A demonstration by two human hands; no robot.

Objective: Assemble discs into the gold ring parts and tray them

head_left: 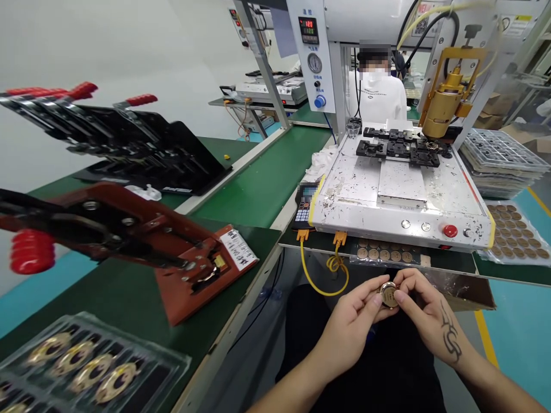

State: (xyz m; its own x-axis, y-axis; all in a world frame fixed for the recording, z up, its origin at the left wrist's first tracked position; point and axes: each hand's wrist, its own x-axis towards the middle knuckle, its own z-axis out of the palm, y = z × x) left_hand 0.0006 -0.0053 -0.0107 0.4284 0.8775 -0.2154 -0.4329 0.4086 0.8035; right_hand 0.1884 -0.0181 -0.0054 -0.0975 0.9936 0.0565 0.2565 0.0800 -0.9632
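Over my lap, both hands hold a small round watch case (389, 295) with a shiny metal rim and a brown disc in its face. My left hand (350, 321) pinches it from the left, thumb on the near edge and fingers behind. From the right, my right hand (424, 304) grips the rim between thumb and fingers. The fingertips partly cover its edge. Just beyond my hands, several brown round discs (383, 252) lie in a plastic sheet at the bench edge.
A white press machine (357, 212) with a gold head (445, 109) and black fixtures (398, 148) stands ahead. To the left are a brown toggle press (167, 241), red-handled clamps (138, 100) and a tray of gold rings (172, 364). A yellow cable (307, 275) hangs down. A person (381, 94) sits beyond.
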